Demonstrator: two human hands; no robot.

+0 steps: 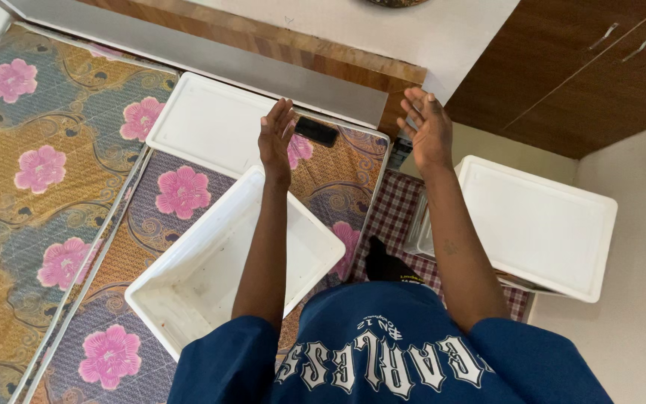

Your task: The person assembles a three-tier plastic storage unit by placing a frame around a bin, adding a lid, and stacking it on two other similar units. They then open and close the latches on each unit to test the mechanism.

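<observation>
My left hand (276,137) is stretched out, fingers apart, holding nothing, above the flowered mattress and close to a small black phone-like object (316,132). My right hand (428,127) is also raised, palm inward, fingers spread and empty, over the gap beside the mattress. Under my left forearm sits a white rectangular foam box (188,288), open and empty. Its flat white lid (207,120) lies further away on the mattress. A second white foam box with its lid on (540,224) stands under my right forearm.
Flower-patterned mattresses (46,172) cover the left side. A checked cloth (398,217) lies between the mattress and the right box. Brown cabinet doors (585,67) stand at top right, with a pale floor (637,299) below.
</observation>
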